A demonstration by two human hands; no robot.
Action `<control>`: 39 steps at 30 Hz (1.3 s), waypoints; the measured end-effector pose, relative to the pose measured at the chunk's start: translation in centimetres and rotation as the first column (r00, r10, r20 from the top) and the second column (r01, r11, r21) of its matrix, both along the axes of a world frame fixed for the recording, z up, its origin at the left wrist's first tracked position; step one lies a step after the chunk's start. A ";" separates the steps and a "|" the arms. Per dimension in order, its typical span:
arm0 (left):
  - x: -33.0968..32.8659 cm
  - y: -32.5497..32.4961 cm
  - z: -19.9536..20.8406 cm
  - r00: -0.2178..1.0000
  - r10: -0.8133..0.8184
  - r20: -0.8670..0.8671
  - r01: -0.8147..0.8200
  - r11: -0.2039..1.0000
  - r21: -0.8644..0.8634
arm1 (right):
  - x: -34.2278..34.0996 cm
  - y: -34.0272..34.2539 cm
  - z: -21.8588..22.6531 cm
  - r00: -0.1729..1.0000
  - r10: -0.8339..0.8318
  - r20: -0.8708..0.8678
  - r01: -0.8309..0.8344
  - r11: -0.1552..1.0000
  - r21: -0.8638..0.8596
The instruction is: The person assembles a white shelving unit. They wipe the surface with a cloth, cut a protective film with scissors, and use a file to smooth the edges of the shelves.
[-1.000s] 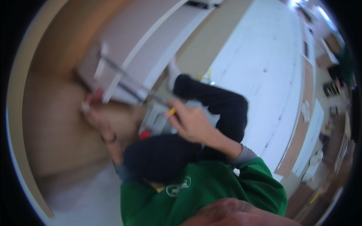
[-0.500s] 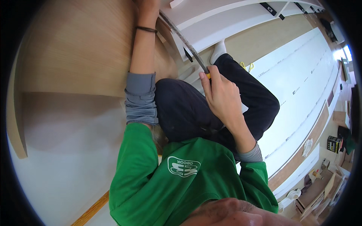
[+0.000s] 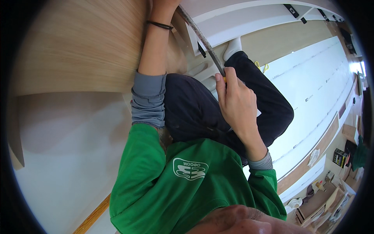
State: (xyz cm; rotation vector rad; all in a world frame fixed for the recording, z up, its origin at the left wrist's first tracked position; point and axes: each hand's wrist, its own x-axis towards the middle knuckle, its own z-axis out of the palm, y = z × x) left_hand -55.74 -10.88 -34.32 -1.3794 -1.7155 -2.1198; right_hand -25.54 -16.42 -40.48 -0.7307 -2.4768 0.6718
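Observation:
My right hand (image 3: 238, 102) is closed round the yellow handle of a long, narrow metal file (image 3: 202, 39), with the thumb lying along the handle. The file's rough grey blade slants up and left over my bent leg, towards a pale cabinet edge. At the upper edge of the view is my left hand (image 3: 165, 5), close beside the blade's far end. Its fingers are cut off by the frame, so whether they touch the file does not show. A wood-grain panel (image 3: 78, 46) stands right beside my left forearm.
A white cabinet frame (image 3: 249, 23) with black fittings runs along the far side. Yellow-handled scissors (image 3: 261, 67) lie beyond my knee, next to a large white sheet-covered panel (image 3: 311, 93). A box (image 3: 340, 157), shoes (image 3: 295, 203) and wood pieces sit at far right.
The whole view has shifted slightly, so most things appear a little further right. My right hand keeps its hold on the file, and my left hand stays near the blade's far end.

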 end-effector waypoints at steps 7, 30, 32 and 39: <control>0.4 -0.1 0.4 1.000 0.024 0.010 -0.024 0.999 -0.025 | 0.0 -0.3 0.9 0.999 0.032 0.035 -0.031 0.999 -0.040; 1.4 -1.1 2.4 0.867 0.316 -0.384 -0.350 0.937 -0.020 | -0.4 0.0 2.8 0.999 0.028 0.046 -0.027 0.999 -0.028; 0.5 -1.1 1.3 0.869 0.343 -0.356 -0.394 0.915 -0.082 | -0.5 0.0 2.7 0.996 0.036 0.081 -0.034 0.999 -0.028; -0.2 -0.3 0.4 0.853 0.357 -0.380 -0.437 0.887 -0.148 | -0.7 0.2 2.7 0.992 0.026 0.122 -0.023 0.999 -0.023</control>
